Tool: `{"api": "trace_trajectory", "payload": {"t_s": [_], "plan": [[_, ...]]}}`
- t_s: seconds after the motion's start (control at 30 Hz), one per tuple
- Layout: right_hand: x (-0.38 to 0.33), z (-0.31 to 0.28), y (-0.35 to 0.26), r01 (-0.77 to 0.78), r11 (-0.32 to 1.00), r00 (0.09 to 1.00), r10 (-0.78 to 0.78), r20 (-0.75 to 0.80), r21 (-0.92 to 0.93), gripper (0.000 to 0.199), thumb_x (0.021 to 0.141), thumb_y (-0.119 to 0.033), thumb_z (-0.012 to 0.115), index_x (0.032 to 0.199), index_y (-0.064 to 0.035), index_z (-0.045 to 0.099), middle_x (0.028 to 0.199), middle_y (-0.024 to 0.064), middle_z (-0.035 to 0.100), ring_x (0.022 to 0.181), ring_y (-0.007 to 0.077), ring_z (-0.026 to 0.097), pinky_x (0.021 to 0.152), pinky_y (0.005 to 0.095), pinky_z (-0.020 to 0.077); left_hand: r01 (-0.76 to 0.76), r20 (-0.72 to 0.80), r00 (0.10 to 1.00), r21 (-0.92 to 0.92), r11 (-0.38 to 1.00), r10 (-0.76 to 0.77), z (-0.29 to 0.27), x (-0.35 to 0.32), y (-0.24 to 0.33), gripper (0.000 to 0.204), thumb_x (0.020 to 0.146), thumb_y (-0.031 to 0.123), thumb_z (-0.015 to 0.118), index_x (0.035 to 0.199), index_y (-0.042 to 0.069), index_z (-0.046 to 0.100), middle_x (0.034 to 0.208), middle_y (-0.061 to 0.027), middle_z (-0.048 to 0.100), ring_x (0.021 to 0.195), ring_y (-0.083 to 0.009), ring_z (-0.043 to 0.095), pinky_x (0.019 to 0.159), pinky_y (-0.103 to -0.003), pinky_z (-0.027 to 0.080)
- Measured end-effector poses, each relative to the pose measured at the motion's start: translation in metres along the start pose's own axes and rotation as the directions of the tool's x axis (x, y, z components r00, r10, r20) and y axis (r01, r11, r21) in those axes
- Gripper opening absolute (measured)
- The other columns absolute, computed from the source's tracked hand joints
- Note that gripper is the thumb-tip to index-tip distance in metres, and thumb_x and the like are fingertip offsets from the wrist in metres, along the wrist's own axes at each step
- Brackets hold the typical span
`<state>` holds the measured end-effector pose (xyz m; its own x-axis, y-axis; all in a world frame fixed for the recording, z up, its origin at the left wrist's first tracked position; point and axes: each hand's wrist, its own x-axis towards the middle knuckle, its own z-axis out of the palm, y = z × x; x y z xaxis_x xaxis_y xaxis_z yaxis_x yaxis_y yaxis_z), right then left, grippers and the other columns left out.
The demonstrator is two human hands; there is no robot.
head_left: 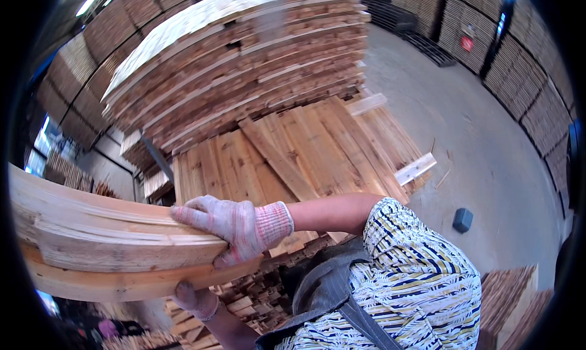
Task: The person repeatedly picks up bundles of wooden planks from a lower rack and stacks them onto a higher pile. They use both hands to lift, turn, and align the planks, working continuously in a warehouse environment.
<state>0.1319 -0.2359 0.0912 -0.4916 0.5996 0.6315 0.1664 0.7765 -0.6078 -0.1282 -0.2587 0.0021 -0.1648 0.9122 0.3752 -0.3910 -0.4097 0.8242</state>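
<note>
Right hand: white knit glove, fingers clamped over bundle of pale rough-sawn wooden boards.
Left hand: gloved, fingers curled beneath the bundle.

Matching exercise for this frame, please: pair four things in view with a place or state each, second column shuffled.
Things:
1. armful of wooden boards
2. right hand
3. left hand
4. small dark block

Places or states:
A. lying alone on the concrete floor
B. gloved, pressed on top of the boards
C. gloved, underneath, holding up the boards
D. carried between both hands, at the left of the picture

Pairs: 1-D, 2-B, 3-C, 4-A
</note>
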Motion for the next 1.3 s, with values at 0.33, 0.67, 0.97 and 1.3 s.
{"api": "trace_trajectory", "payload": {"t_s": [0.33,0.67,0.97,1.3], "plan": [[-0.102,0.016,0.088,-0.302,0.917,0.869,0.377,-0.320,0.261,0.131,0.068,-0.064,0.083,0.154,0.0053,0.012,0.146,0.0227,0.043,0.137,0.0276,0.042,0.112,0.0380,0.0359,0.250,0.319,0.870,0.372,0.894,-0.376,0.091,0.007,-0.039,0.035,0.076,0.008,0.083,0.107,-0.001,0.069,0.109,-0.0106,0.069,0.102,-0.0205,0.066,0.086,-0.038,0.057],[-0.081,-0.024,0.058,-0.403,0.780,0.700,0.600,-0.388,0.480,0.118,0.077,-0.046,0.083,0.156,0.0021,0.011,0.141,0.0186,0.049,0.130,0.0212,0.047,0.109,0.0335,0.0389,0.549,0.518,0.734,-0.073,0.833,-0.439,0.142,0.076,-0.079,0.060,0.082,0.009,0.077,0.134,0.006,0.048,0.121,-0.0071,0.062,0.102,-0.0201,0.065,0.082,-0.034,0.057],[-0.169,-0.128,0.022,-0.959,0.281,0.221,0.825,-0.520,0.038,0.109,0.075,-0.060,0.073,0.153,0.0013,0.026,0.142,0.0291,0.050,0.132,0.0377,0.050,0.110,0.0396,0.0390,0.832,0.436,0.460,0.093,0.548,-0.773,0.245,0.031,-0.128,0.055,0.089,0.032,0.071,0.132,0.003,0.052,0.117,-0.0109,0.063,0.106,-0.0271,0.063,0.094,-0.042,0.053],[-0.271,-0.156,0.055,-0.913,-0.241,-0.015,0.825,-0.565,-0.328,0.087,0.080,-0.044,0.071,0.149,-0.0049,0.035,0.125,0.0243,0.056,0.116,0.0275,0.058,0.094,0.0403,0.0482,0.919,0.372,0.267,0.181,0.351,-0.889,0.322,-0.017,-0.222,0.058,0.086,0.036,0.072,0.131,0.006,0.051,0.117,-0.0113,0.061,0.108,-0.0298,0.061,0.097,-0.047,0.050]]}}
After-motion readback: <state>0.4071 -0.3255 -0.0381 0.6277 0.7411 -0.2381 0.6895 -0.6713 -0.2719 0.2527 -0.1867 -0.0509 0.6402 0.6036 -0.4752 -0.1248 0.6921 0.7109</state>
